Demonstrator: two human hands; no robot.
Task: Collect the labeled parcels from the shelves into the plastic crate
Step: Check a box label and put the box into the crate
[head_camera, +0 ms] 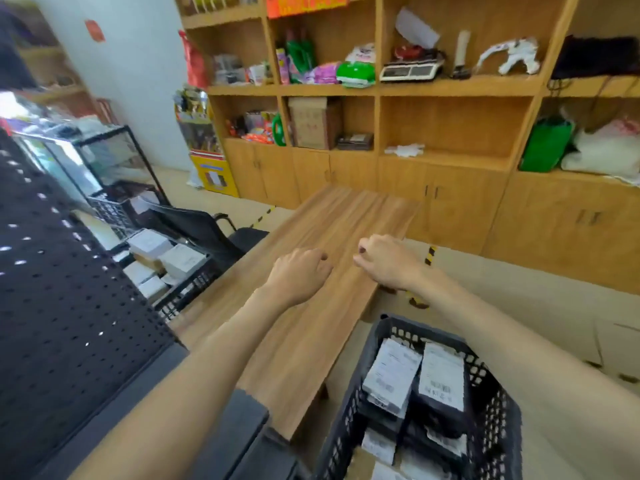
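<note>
Left hand (pixel 300 271) and right hand (pixel 386 261) side by side, apart, above desk (pixel 311 341); fingers curled into fists, holding nothing. Black crate (pixel 498 410) under right forearm, labeled parcels (pixel 440 375) inside. Shelves (pixel 450 88) beyond hands. White boxes (pixel 183 259) left of left hand.

L hand (pixel 301 271) & R hand (pixel 388 261) curled, empty, over table (pixel 329 220) — parcels (pixel 441 375) in crate (pixel 394 325).

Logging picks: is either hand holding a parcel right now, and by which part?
Nothing held: left hand and right hand are curled, empty, above the wooden table.
</note>
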